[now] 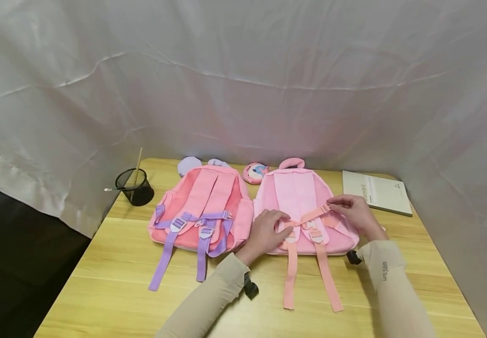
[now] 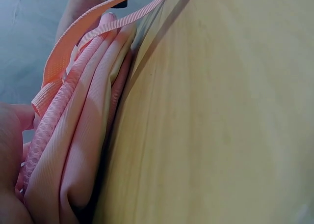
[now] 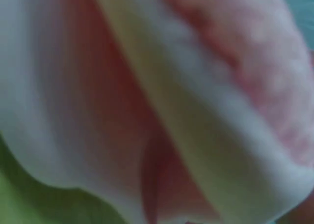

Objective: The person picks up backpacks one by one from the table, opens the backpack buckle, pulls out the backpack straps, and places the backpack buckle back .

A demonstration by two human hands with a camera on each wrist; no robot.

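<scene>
A light pink backpack (image 1: 296, 188) lies with its straps facing up, two loose orange webbing tails hanging toward the front edge. My right hand (image 1: 355, 213) pinches the end of an orange cross strap (image 1: 313, 214) by its small buckle, over the bag's right side. On the bag's left side, my left hand (image 1: 266, 234) rests with thumb and fingers apart, beside the left strap's white buckle (image 1: 291, 237). In the left wrist view, that hand (image 2: 11, 160) lies against the bag's mesh-covered edge (image 2: 46, 130). Blurred pink fabric (image 3: 147, 111) fills the right wrist view, close up.
Left of it lies a coral pink backpack (image 1: 193, 188) with purple straps (image 1: 168, 258). A round pink pouch (image 1: 255, 173) sits behind, between the bags. A black mesh pen cup (image 1: 140, 190) stands at far left; a notebook (image 1: 380, 192) lies at back right. Grey cloth (image 1: 243, 94) hangs behind.
</scene>
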